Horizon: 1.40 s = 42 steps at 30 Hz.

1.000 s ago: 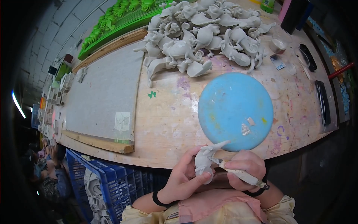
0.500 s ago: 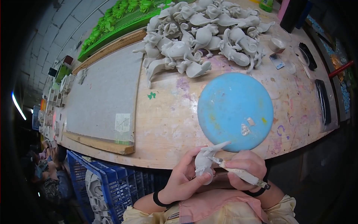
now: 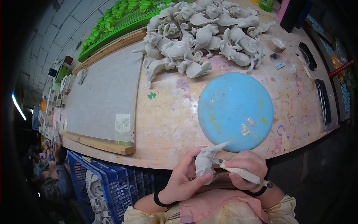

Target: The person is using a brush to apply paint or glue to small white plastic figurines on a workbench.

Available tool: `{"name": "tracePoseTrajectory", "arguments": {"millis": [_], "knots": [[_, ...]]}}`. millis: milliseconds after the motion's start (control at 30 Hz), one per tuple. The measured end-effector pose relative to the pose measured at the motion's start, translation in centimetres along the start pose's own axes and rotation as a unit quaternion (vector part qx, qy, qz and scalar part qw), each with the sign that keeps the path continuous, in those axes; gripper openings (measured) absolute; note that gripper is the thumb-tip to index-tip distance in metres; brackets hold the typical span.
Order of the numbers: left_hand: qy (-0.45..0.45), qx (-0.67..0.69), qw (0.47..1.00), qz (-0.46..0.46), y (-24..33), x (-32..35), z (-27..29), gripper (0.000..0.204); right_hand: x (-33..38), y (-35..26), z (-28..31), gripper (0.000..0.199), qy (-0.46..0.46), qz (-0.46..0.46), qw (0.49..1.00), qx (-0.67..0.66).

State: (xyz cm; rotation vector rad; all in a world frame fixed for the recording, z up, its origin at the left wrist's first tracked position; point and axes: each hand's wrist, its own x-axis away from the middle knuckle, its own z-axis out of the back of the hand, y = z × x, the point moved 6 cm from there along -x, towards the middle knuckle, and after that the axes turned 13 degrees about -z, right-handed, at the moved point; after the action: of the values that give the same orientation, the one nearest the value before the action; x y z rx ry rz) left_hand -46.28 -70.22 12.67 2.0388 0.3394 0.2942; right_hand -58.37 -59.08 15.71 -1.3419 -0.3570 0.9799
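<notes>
At the table's front edge my left hand [image 3: 183, 183] is closed round an unpainted grey-white seahorse figurine [image 3: 203, 163]. Its pointed end sticks out toward the blue disc. In my right hand [image 3: 249, 164] is a craft knife [image 3: 243, 174] with a whitish wrapped handle, gripped like a pen. The knife's metal tip touches, or nearly touches, the figurine's right side; I cannot tell which. Just beyond my hands lies a round light-blue disc [image 3: 235, 108] with two small scraps on it. A big heap of similar seahorse figurines [image 3: 203, 37] covers the table's far middle.
To the left lies a grey board [image 3: 100, 100] with wooden edge strips. Behind it stands a green tray [image 3: 123, 30] of green pieces. A blue crate [image 3: 115, 183] holding white parts is below the table at left. A black case [image 3: 323, 101] lies far right. Another person [image 3: 50, 171] sits left.
The knife has shifted very slightly against the figurine, its handle end moving a little right. The other person's arm at far left has moved up toward the table.
</notes>
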Motion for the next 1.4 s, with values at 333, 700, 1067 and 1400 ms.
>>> {"name": "tracePoseTrajectory", "arguments": {"millis": [333, 700, 1067, 1400], "knots": [[0.021, -0.023, 0.999, 0.006, 0.04, -0.15, -0.01, 0.061, -0.03, 0.43, 0.14, 0.021, -0.01, -0.017, 0.999, -0.035], [0.033, -0.023, 0.999, 0.017, -0.02, 0.01, 0.06, 0.061, -0.34, 0.02, 0.02, 0.022, -0.001, 0.003, 1.0, -0.012], [0.024, -0.026, 0.999, 0.006, -0.12, 0.0, 0.1, 0.061, -0.17, 0.2, 0.09, 0.022, 0.003, -0.002, 1.0, -0.012], [0.005, -0.01, 1.0, 0.018, -0.15, -0.11, 0.04, 0.062, -0.08, 0.48, 0.24, 0.021, 0.006, -0.018, 1.0, -0.023]]}}
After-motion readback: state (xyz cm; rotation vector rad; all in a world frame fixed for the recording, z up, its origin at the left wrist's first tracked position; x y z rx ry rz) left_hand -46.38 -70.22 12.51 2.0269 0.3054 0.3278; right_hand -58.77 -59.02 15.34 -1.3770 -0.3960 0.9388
